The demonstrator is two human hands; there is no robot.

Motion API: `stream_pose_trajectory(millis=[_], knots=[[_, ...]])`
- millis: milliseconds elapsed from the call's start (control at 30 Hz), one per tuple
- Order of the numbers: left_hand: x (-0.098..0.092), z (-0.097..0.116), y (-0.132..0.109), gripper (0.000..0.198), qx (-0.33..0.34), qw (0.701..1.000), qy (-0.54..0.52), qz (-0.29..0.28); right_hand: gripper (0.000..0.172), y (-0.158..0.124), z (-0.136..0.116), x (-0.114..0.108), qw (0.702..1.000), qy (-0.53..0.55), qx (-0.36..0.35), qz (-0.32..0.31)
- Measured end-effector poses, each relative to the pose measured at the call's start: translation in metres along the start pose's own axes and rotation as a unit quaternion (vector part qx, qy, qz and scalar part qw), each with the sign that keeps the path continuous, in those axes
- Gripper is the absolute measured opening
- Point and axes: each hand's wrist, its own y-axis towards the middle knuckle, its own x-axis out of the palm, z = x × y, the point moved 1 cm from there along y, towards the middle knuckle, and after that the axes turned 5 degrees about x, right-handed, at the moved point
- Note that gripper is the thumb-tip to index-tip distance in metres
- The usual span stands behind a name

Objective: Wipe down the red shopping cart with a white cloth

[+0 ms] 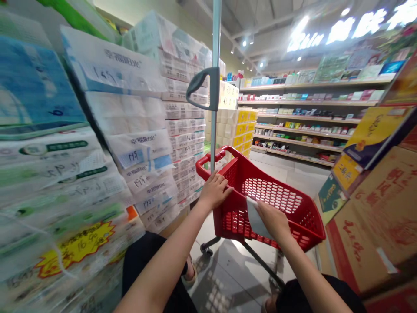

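Stacks of wrapped paper packs point(107, 143) tower on your left, reaching from the floor to above the frame, with a yellow price tag point(76, 248) low on them. Cardboard boxes point(378, 217) lean in on your right, and shelves point(299, 117) of goods run across the far wall under bright lights. Between them, on the tiled floor point(228, 278), stands a red basket cart point(286, 204) on wheels, just in front of your knees, its grey pole handle point(213, 87) rising straight up from the near rim. Your left hand point(215, 190) rests on that rim beside the pole, fingers curled loosely over the edge. Your right hand point(273, 221) presses a grey cloth point(256, 219) flat against the basket's side wall, fingers spread over it.
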Motion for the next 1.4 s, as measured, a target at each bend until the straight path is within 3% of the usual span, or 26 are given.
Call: stream_pose_trajectory(millis=[167,367,600,767,900,1067,1167,1333,1400], knots=[[0.022,0.001,0.003,0.028,-0.05,0.999,-0.001,0.002,0.033,0.018,-0.027,-0.004,0.997,0.041,0.006,-0.063],[0.04,-0.002,-0.002,0.027,-0.119,0.992,-0.026,0.02,0.029,0.028,-0.055,-0.004,0.995,0.067,-0.017,-0.074],[0.025,-0.037,-0.018,0.026,-0.117,0.993,-0.008,0.021,0.028,-0.011,-0.06,-0.006,0.992,0.087,-0.043,-0.083],[0.009,-0.036,-0.04,0.02,-0.098,0.995,-0.012,0.026,0.034,-0.047,-0.057,-0.01,0.978,0.173,-0.049,-0.101],[0.001,-0.025,-0.047,0.018,-0.082,0.996,-0.024,0.024,0.037,-0.046,-0.066,-0.019,0.947,0.282,-0.055,-0.146],[-0.001,-0.017,-0.046,0.014,-0.086,0.995,-0.042,0.037,0.035,-0.024,-0.087,-0.022,0.913,0.372,-0.063,-0.159],[0.001,-0.017,-0.046,0.011,-0.089,0.994,-0.045,0.049,0.036,0.001,-0.089,-0.02,0.901,0.41,-0.063,-0.125],[0.004,-0.016,-0.048,0.009,-0.084,0.995,-0.022,0.048,0.033,0.065,-0.1,-0.038,0.901,0.427,-0.044,0.055],[0.004,-0.014,-0.049,0.01,-0.082,0.996,-0.017,0.044,0.038,0.088,-0.116,-0.045,0.906,0.41,-0.06,0.091]])
